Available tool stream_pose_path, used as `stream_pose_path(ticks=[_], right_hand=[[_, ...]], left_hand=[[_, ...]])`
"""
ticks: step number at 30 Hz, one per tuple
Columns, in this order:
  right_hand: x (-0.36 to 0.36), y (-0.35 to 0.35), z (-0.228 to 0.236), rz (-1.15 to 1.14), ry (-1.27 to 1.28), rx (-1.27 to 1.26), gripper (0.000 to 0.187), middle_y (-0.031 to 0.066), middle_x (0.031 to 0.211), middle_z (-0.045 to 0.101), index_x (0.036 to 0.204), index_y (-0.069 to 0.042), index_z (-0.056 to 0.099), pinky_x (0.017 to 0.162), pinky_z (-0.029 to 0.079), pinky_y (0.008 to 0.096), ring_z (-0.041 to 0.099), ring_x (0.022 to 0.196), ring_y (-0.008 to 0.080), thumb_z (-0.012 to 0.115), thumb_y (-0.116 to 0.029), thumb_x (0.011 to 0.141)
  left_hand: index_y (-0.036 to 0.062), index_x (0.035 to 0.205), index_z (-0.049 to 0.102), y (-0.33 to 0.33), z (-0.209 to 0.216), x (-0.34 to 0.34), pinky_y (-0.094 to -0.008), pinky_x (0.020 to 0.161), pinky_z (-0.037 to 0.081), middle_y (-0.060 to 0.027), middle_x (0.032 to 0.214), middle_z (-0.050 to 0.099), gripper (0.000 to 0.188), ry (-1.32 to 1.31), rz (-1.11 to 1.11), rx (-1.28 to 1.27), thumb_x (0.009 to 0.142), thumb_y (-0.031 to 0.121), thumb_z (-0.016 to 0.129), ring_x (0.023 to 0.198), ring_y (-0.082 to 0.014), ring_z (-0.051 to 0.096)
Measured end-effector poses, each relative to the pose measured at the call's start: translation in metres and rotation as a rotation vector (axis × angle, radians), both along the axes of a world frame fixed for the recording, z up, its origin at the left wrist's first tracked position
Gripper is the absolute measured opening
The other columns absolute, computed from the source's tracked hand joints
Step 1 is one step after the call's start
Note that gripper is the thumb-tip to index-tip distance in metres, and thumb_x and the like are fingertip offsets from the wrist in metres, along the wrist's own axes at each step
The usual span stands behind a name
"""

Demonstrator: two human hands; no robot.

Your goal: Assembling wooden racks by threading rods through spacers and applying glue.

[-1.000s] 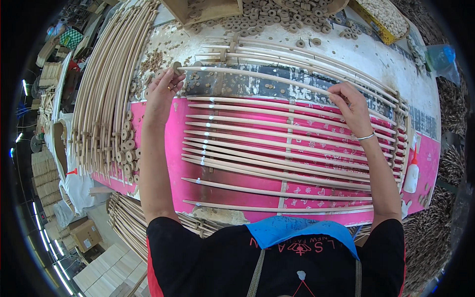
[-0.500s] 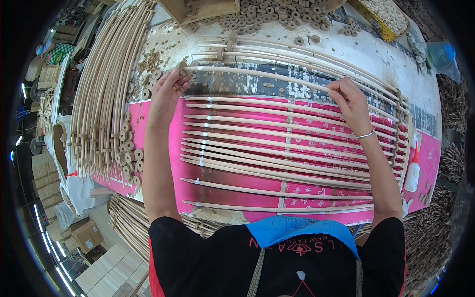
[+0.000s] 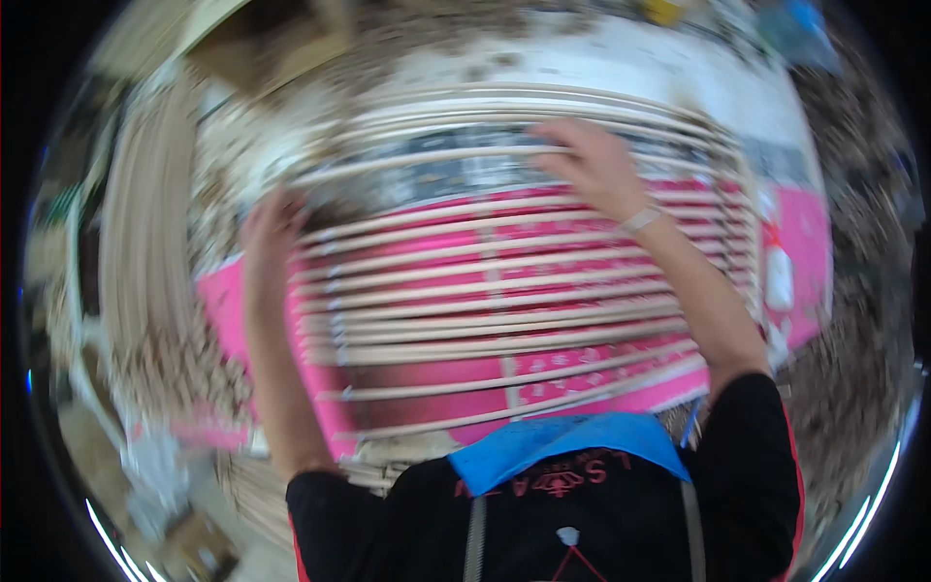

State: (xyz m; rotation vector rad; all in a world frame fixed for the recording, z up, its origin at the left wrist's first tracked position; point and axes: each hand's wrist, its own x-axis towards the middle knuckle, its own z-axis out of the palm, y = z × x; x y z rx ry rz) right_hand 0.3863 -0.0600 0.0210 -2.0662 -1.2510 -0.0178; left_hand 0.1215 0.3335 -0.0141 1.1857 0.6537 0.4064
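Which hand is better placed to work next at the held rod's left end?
Probably the left hand: it is beside that end, while the right hand holds the rod farther along.

The pale rods (image 3: 436, 155) look like smooth, matt wood. The bracelet (image 3: 640, 219) has a metallic sheen, the white bottle (image 3: 779, 278) seems plastic, the black shirt (image 3: 335, 509) matt cloth; blur hides the pink covering's (image 3: 803, 228) finish.

Some red letters (image 3: 595, 473) stand upside down on the black garment (image 3: 519, 538), around a small red emblem (image 3: 558, 483).
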Motion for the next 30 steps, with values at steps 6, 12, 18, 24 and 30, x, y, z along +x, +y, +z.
stream_pose_path(ticks=[6, 12, 18, 24, 30], right_hand=[[-0.004, 0.009, -0.005, -0.050, 0.027, -0.017, 0.019, 0.0046, 0.089, 0.065, 0.099, -0.010, 0.071, 0.076, 0.052, 0.0394, 0.064, 0.085, 0.0275, 0.069, -0.029, 0.097], [0.003, -0.002, -0.010, -0.083, -0.006, -0.010, 0.023, 0.0047, 0.089, 0.064, 0.095, -0.011, 0.074, 0.078, 0.051, 0.0390, 0.063, 0.088, 0.0252, 0.067, -0.033, 0.099], [0.008, 0.006, -0.020, 0.003, 0.042, 0.027, 0.024, 0.0086, 0.091, 0.067, 0.099, -0.006, 0.074, 0.080, 0.051, 0.0402, 0.064, 0.090, 0.0296, 0.067, -0.029, 0.099], [0.015, -0.018, -0.014, -0.049, 0.103, -0.027, 0.019, 0.0076, 0.087, 0.065, 0.097, -0.007, 0.075, 0.076, 0.049, 0.0408, 0.062, 0.083, 0.0290, 0.068, -0.026, 0.099], [-0.003, -0.001, 0.002, -0.126, 0.309, -0.081, 0.016, 0.0065, 0.086, 0.064, 0.098, -0.007, 0.071, 0.074, 0.049, 0.0366, 0.061, 0.081, 0.0238, 0.072, -0.022, 0.095]], left_hand=[[0.0045, 0.125, 0.067, 0.010, 0.010, -0.012, -0.0286, 0.091, 0.052, -0.0064, 0.115, 0.073, 0.026, 0.027, 0.000, -0.009, 0.107, 0.023, 0.065, 0.108, -0.0147, 0.069], [0.0051, 0.126, 0.067, -0.003, 0.017, 0.003, -0.0269, 0.087, 0.052, -0.0049, 0.114, 0.073, 0.028, 0.037, -0.045, 0.015, 0.107, 0.026, 0.066, 0.106, -0.0141, 0.069], [0.0052, 0.129, 0.066, 0.034, 0.028, -0.040, -0.0238, 0.078, 0.049, -0.0009, 0.103, 0.069, 0.034, 0.351, 0.168, 0.483, 0.105, 0.029, 0.069, 0.095, -0.0097, 0.065], [0.0134, 0.144, 0.061, -0.037, 0.058, 0.022, -0.0450, 0.108, 0.043, -0.0129, 0.136, 0.063, 0.064, 0.186, -0.163, 1.535, 0.084, 0.015, 0.083, 0.128, -0.0345, 0.058], [0.0205, 0.129, 0.071, -0.028, 0.053, 0.016, -0.0446, 0.106, 0.039, -0.0027, 0.130, 0.065, 0.045, 0.283, -0.240, 1.450, 0.085, 0.020, 0.080, 0.122, -0.0242, 0.061]])
